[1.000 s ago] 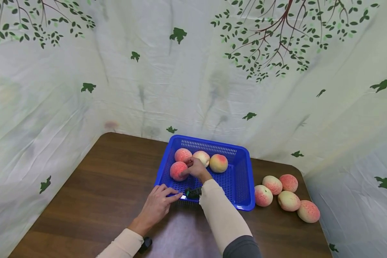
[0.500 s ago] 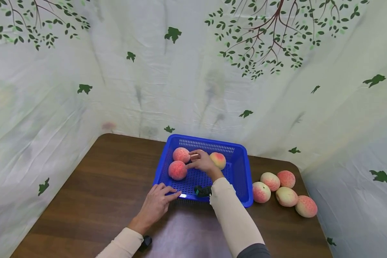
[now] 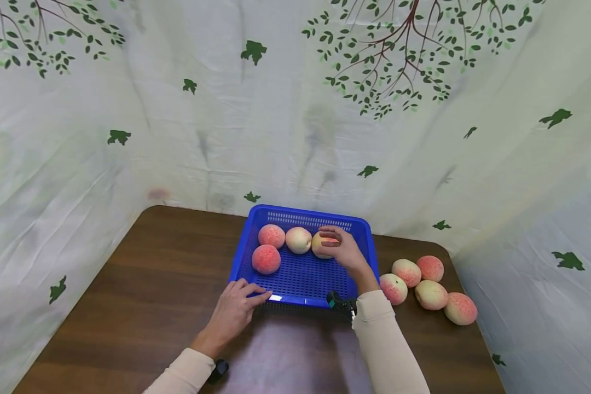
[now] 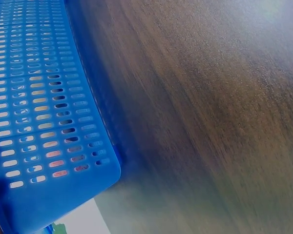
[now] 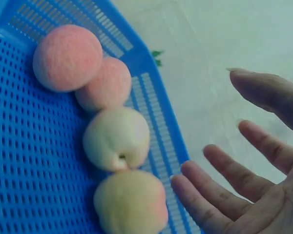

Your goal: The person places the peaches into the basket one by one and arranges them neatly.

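we note the right hand (image 3: 346,249) released, fingers spread; the yellow-red peach (image 5: 129,202) lies near its fingertips, inside the blue basket (image 3: 300,301); left hand (image 3: 233,312) at the rim, grip unclear.

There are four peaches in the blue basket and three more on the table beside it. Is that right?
Not quite: five peaches, not three, lie on the table beside the blue basket, as the head view shows. Four peaches in the basket is right.

The plastic basket (image 3: 300,282) looks glossy, the peaches (image 3: 266,259) matt.
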